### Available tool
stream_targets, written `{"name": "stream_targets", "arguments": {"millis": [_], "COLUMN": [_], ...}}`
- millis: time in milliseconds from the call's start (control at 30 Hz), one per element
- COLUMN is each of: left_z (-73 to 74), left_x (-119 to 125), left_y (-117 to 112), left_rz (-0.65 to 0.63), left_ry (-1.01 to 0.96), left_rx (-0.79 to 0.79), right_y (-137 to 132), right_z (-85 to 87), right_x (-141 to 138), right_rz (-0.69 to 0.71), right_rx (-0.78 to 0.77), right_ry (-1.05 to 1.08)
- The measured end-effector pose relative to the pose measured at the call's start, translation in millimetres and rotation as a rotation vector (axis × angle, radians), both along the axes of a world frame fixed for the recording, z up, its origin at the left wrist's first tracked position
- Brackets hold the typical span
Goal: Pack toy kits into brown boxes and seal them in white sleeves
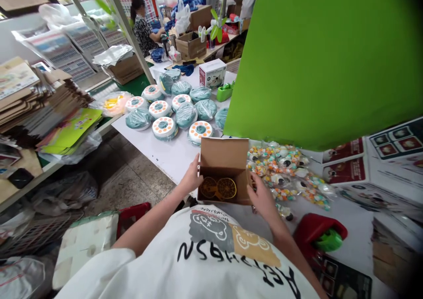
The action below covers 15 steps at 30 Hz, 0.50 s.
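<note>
A small cardboard box (224, 152) stands at the near edge of the white table, its lid raised at the back. Two round yellow pieces with a web-like grid (227, 188) lie side by side inside it. My left hand (191, 176) grips the box's left wall, thumb over the rim. On the opposite wall my right hand (261, 196) has hold of the right side, fingers partly hidden behind it. Just beyond my right hand, clear bags of small colourful pieces (280, 171) are spread out.
Several bagged round teal-and-white items (164, 127) cover the table ahead. A large green panel (324, 61) rises at the right. A red bag (319, 233) with green pieces sits at the near right. Stacked cardboard (42, 100) is at the left. Another person (145, 32) works at the back.
</note>
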<state>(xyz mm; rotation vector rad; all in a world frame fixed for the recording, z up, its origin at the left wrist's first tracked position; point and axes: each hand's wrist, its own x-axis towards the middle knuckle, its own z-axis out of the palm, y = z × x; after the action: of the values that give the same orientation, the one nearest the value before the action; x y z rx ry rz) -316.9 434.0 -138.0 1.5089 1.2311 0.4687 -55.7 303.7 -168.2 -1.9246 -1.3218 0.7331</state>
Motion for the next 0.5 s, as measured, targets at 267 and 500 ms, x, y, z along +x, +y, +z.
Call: {"name": "stream_targets", "arguments": {"millis": [267, 500], "left_z": [-23.8, -26.0], "left_x": [-18.0, -10.2], "left_y": [19.3, 12.2], "left_rz": [0.174, 0.12], "left_ry": [-0.33, -0.304], "left_rx": [-0.348, -0.22], "right_y": [-19.9, 38.5], "right_z": [-4.5, 37.9], "right_x": [22.5, -32.8], "right_rz": [-0.3, 0.493], "right_rx": [0.014, -0.076], "right_ry": [0.364, -0.447]}}
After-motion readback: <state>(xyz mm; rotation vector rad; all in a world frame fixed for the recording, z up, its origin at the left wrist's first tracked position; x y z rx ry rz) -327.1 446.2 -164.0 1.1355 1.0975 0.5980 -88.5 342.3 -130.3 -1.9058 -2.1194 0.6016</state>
